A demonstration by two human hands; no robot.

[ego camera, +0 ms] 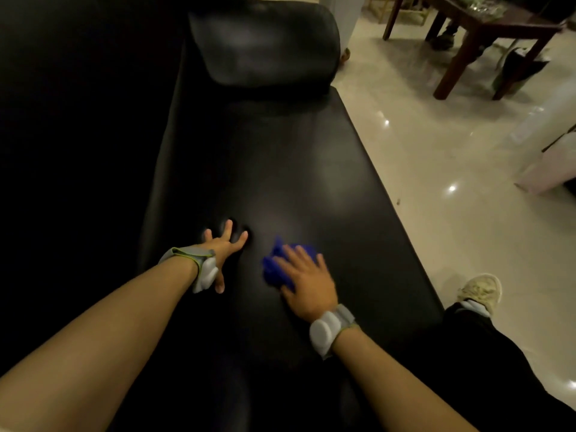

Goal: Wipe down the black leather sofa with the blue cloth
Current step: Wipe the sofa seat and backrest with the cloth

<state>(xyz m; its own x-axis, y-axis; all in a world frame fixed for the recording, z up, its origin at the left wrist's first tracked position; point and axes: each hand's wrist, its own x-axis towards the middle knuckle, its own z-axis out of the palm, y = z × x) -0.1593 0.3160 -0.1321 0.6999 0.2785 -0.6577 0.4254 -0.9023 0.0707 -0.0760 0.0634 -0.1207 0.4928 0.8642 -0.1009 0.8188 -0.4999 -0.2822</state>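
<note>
Blue cloth (277,266) is pressed flat under right hand (307,280), fingers straight, for wiping. Beside it, left hand (223,249) is splayed on sofa seat (311,169), likely as bracing.

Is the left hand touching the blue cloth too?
Apart. The head view shows the left hand spread on the sofa, with a strip of bare black seat between it and the cloth, which lies under the right hand.

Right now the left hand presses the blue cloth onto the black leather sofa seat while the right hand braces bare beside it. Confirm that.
Wrong hands. In the head view the right hand presses the blue cloth onto the black leather sofa seat; the left hand braces bare beside it.
</note>
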